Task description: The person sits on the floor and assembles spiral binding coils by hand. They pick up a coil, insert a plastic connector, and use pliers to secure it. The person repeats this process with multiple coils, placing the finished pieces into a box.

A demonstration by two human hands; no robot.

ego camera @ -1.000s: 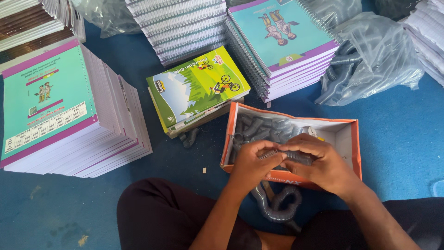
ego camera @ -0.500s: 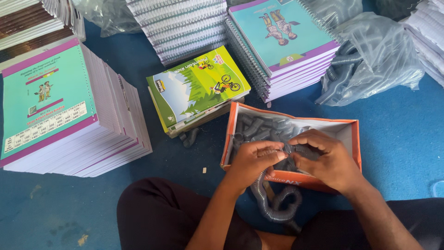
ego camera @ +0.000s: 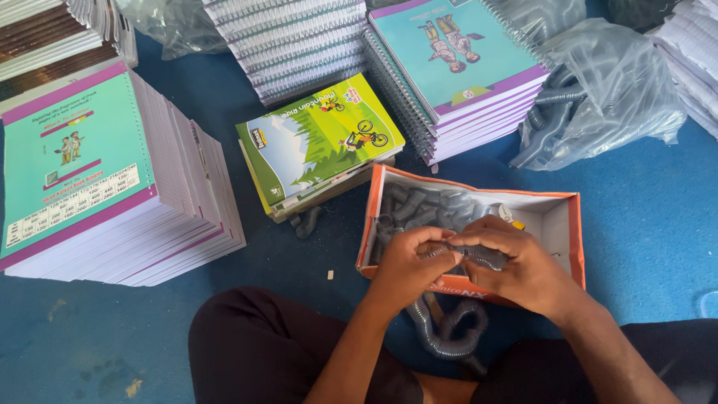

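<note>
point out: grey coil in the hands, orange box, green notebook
grey coil point(ego camera: 479, 254), head view, stretch between both hands.
orange box point(ego camera: 574, 232), head view, right wall.
green notebook point(ego camera: 318, 150), head view, middle of cover.

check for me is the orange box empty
No, the orange box holds a pile of grey spiral coils at its left end.

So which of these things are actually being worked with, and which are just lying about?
In use: left hand, right hand, grey coil, orange box.
Lying about: green book, teal stack, spiral stack, plastic bag.
</note>
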